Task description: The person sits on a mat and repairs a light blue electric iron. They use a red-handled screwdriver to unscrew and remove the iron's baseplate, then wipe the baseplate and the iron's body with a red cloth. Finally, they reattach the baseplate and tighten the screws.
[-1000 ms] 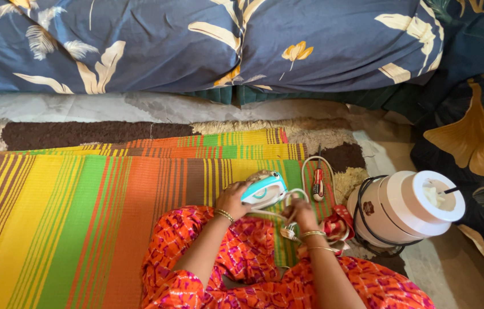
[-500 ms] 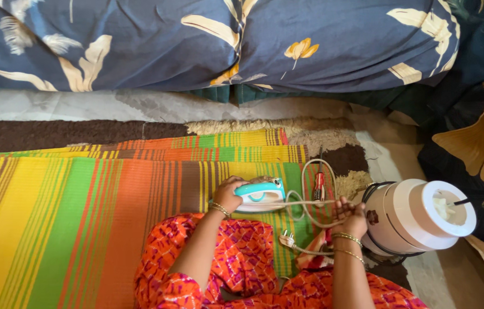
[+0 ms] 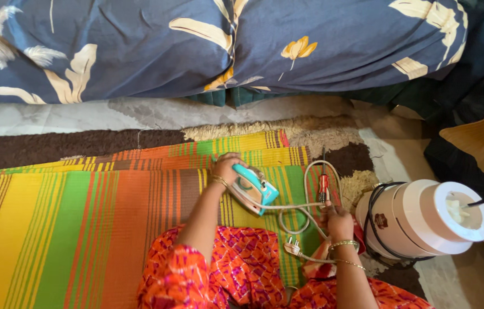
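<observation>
We have a single view, worn on the head and looking steeply down over our lap at the striped mat (image 3: 81,229), fairly close. It faces forward toward the blue floral bedding (image 3: 224,46) along the top edge. The right edge, perhaps slightly stretched by the lens, shows a white appliance (image 3: 425,220).

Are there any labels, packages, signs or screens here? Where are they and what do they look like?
Label: a small dark emblem, roughly shield-shaped, on the side of the white round appliance lying at the right, just past the right hand.
No packages, signs or screens show. The teal and white iron under the left hand shows no readable label.
</observation>
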